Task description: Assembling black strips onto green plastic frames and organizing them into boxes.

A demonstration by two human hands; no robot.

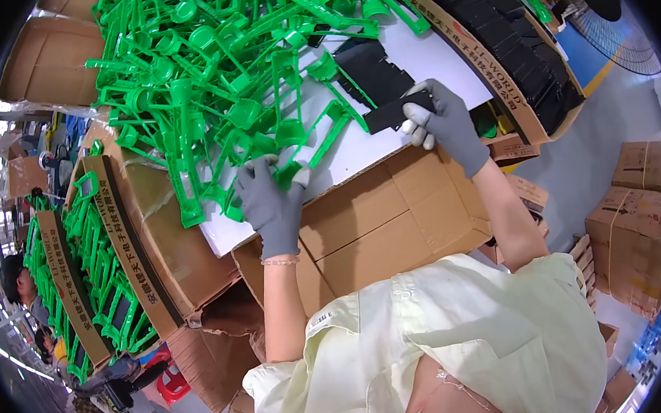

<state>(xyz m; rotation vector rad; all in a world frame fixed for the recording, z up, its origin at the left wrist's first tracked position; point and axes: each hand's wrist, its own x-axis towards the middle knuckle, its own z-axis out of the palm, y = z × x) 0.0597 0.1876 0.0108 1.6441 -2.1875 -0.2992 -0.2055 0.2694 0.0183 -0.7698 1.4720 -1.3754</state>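
Observation:
Both of my hands wear grey gloves with pale fingertips. My right hand [448, 123] pinches a flat black plastic panel [393, 114] between thumb and fingers, above the white tabletop's near edge. Just beyond it lie more black panels [376, 67]. My left hand [271, 207] is at the near edge of a heap of green plastic parts [216, 83]. Its fingers and thumb curl around a green plastic part [289, 171], mostly covered by the hand. Between my hands, a long green frame-like part [330, 133] lies on the white tabletop [357, 151].
An open cardboard box [393, 217] sits below the table edge, before my body. At right stands a carton [520, 102] of stacked black panels. Cartons [120, 246] of green parts stand at left. A fan [611, 29] and stacked closed boxes [634, 233] are farther right.

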